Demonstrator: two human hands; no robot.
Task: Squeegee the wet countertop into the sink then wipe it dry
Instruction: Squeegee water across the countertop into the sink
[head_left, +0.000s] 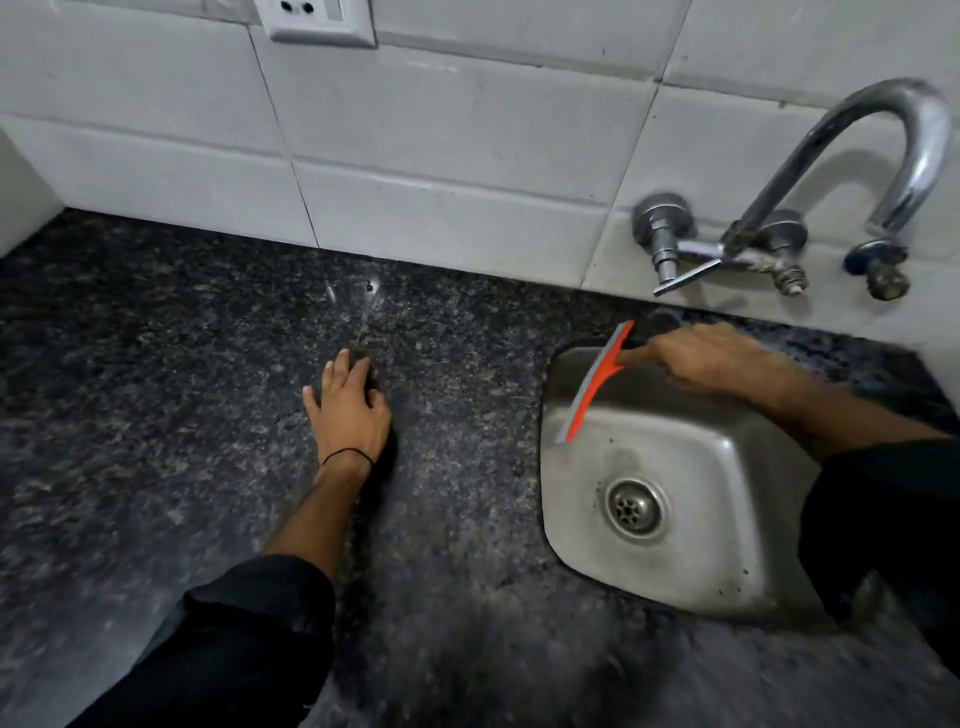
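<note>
A dark speckled granite countertop (182, 374) fills the left and front of the view, with a thin streak of water near the back wall. A steel sink (696, 545) is set into it at the right. My right hand (711, 358) is shut on the handle of an orange squeegee (592, 384), whose blade hangs over the sink's back left rim. My left hand (350, 405) lies flat on the countertop, fingers spread, holding nothing.
A chrome tap (852, 161) with valves juts from the white tiled wall (441, 156) above the sink. A wall socket (317, 21) sits at the top. The drain (635, 508) lies in the sink's floor.
</note>
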